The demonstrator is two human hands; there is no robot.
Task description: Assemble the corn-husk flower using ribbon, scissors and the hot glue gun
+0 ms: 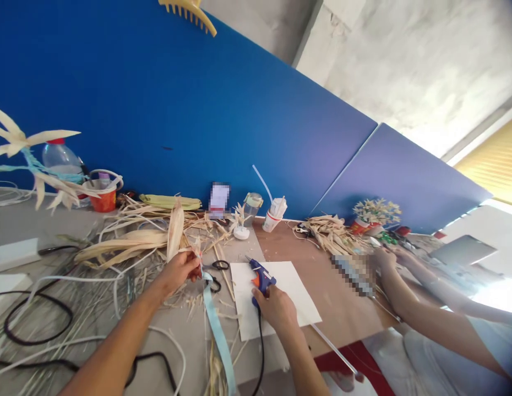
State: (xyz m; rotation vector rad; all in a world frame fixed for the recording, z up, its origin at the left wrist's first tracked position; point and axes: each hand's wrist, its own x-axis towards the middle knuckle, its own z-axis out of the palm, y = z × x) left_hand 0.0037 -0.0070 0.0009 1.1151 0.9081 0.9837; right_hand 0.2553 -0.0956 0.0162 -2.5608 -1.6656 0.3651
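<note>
My right hand (279, 309) is wrapped around a blue glue gun (262, 276). Its nozzle points up and left above a white sheet of paper (295, 286). My left hand (184, 268) is closed in a pinch on a light blue ribbon (217, 319), which hangs down past the table's front edge. Pale husk tips show just above those fingers; whether they are pinched too is unclear. Black-handled scissors (220, 265) lie right of my left hand, partly behind the ribbon. Dried corn husks (128, 245) are heaped behind and left of that hand.
White and black cables (37, 324) cross the left side over loose fibres. Along the blue partition (177, 110) stand a red bucket (103, 198), a phone (219, 197), a jar (252, 204) and a cup (274, 214). A co-worker's hands (386, 259) are at the right.
</note>
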